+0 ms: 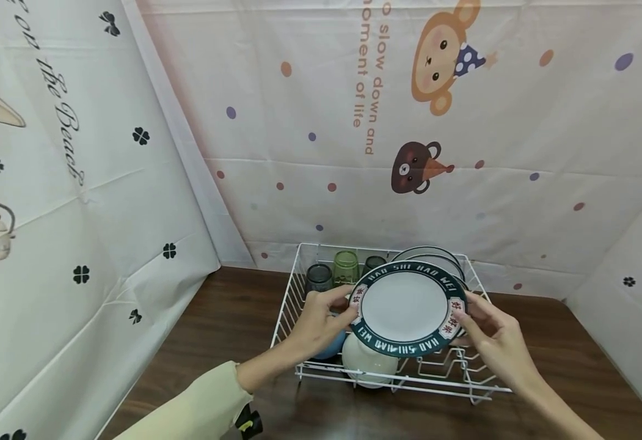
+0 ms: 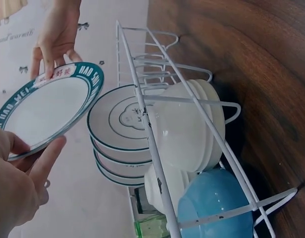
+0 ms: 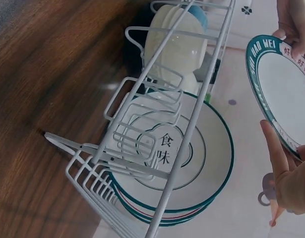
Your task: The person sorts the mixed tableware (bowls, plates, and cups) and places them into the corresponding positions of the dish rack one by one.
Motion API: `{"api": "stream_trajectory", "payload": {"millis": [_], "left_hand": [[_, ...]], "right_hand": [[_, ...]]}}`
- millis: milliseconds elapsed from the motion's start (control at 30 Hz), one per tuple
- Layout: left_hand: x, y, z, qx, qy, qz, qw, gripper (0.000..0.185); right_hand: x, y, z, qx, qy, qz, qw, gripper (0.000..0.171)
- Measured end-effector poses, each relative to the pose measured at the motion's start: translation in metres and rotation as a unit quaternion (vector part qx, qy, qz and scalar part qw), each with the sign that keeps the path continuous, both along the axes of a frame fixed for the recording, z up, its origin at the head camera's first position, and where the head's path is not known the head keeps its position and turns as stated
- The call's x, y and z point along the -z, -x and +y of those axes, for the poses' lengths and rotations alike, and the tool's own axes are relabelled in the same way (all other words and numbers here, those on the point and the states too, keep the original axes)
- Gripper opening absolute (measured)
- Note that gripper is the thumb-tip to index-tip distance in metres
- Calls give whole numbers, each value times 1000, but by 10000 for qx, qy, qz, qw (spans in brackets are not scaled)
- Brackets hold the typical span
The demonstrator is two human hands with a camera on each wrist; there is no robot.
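Above the white wire dish rack [image 1: 299, 287], a round plate [image 1: 407, 307] is held up between both hands, clear of the wires. It is glazed white, smooth and glossy, with a dark green rim band carrying white lettering and pale patches of red characters. Its left edge is pinched by the left hand [image 1: 321, 321], thumb on the face and fingers curled behind; its right edge is gripped likewise by the right hand [image 1: 491, 336]. More green-rimmed plates [image 3: 192, 163] are stood on edge in the rack behind it. White bowls [image 2: 184, 131] and a blue bowl [image 2: 214, 203] are lodged at the front, tinted glasses [image 1: 345, 267] at the back. Dark wood-grain table [image 1: 233, 318] is seen beneath
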State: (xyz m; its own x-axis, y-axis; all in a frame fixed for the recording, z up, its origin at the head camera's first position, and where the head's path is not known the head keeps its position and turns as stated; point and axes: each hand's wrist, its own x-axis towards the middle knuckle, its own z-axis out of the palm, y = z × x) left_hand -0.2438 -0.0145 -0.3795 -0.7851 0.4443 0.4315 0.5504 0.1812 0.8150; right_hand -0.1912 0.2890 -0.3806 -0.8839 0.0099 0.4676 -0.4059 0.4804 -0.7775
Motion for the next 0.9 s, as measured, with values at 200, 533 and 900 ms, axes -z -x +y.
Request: {"api": "stream_trajectory", "payload": {"millis": [200, 533, 900], "left_hand": [[-1, 4, 0, -337, -105, 163, 9992, 38], [-4, 23, 4, -627, -114, 276, 9976, 37], [-3, 30, 7, -855, 41, 372, 9956, 37]], "right_hand": [[1, 4, 5, 131, -109, 174, 9997, 28], [42, 17, 70, 1788, -1504, 672, 9700, 20], [77, 50, 92, 1325, -2229, 421, 9649, 32]]}}
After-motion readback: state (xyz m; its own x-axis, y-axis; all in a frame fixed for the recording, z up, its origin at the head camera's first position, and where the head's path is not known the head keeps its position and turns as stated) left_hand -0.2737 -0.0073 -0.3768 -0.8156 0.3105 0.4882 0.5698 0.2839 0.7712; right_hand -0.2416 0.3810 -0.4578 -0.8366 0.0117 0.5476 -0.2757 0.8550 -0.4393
